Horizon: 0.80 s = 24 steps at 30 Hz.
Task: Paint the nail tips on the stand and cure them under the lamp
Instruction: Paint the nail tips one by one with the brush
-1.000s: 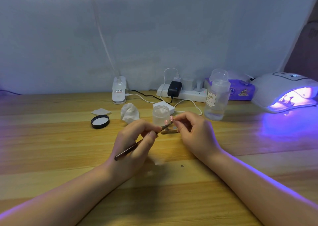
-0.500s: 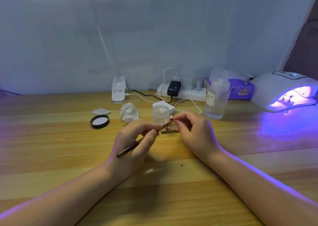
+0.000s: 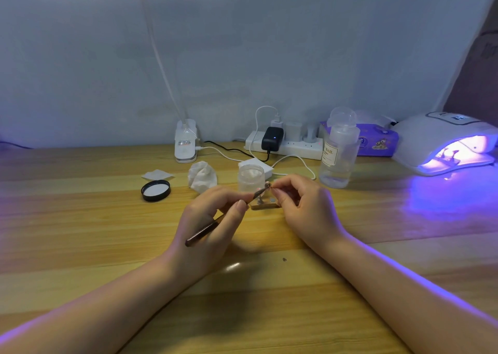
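Note:
My left hand (image 3: 213, 219) grips a dark thin brush (image 3: 204, 231), its tip reaching a small pink nail tip (image 3: 267, 184). My right hand (image 3: 304, 205) pinches that nail tip's holder between thumb and forefinger, just above a small wooden stand base (image 3: 265, 206) on the table. At the far right, the white curing lamp (image 3: 442, 141) glows violet, with another stand of tips (image 3: 448, 157) inside its opening.
A clear open jar (image 3: 250, 177) stands just behind my hands, its black lid (image 3: 155, 190) to the left. A crumpled wipe (image 3: 202, 176), a white pad (image 3: 157, 175), a clear pump bottle (image 3: 338, 154), a power strip (image 3: 285, 145) with cables and a purple tissue pack (image 3: 377, 139) line the back.
Both hands stay nearly where they were. The brush tip shifts only slightly on the nail tip.

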Each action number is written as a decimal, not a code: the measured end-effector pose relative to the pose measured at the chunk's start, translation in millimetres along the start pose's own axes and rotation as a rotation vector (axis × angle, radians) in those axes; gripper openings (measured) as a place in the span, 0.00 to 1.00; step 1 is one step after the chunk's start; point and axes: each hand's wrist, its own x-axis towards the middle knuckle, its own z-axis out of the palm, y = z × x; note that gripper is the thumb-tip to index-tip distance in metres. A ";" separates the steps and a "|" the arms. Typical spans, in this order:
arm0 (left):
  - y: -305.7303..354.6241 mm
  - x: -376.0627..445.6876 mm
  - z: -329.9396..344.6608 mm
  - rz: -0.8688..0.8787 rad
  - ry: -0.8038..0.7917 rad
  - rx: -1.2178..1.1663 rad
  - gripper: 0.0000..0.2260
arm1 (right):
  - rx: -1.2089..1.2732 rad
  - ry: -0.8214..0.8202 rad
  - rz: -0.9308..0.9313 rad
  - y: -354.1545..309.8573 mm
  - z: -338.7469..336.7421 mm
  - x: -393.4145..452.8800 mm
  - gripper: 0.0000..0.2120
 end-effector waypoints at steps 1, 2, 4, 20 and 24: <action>0.2 -0.4 -0.6 -0.001 -0.004 -0.010 0.08 | 0.001 0.000 0.002 0.4 -0.3 0.1 0.05; 0.0 -1.1 -0.8 -0.009 -0.005 -0.025 0.08 | 0.001 0.000 0.005 0.7 -0.3 0.0 0.05; -0.5 -2.4 -0.9 -0.026 0.005 -0.054 0.08 | 0.004 -0.003 0.012 1.2 -0.3 0.0 0.04; -0.2 -2.3 0.3 0.024 -0.010 -0.022 0.09 | 0.011 -0.011 0.018 3.0 0.3 0.4 0.05; -1.1 -3.3 0.1 -0.017 0.049 -0.031 0.09 | 0.017 0.002 0.020 3.4 0.7 0.1 0.05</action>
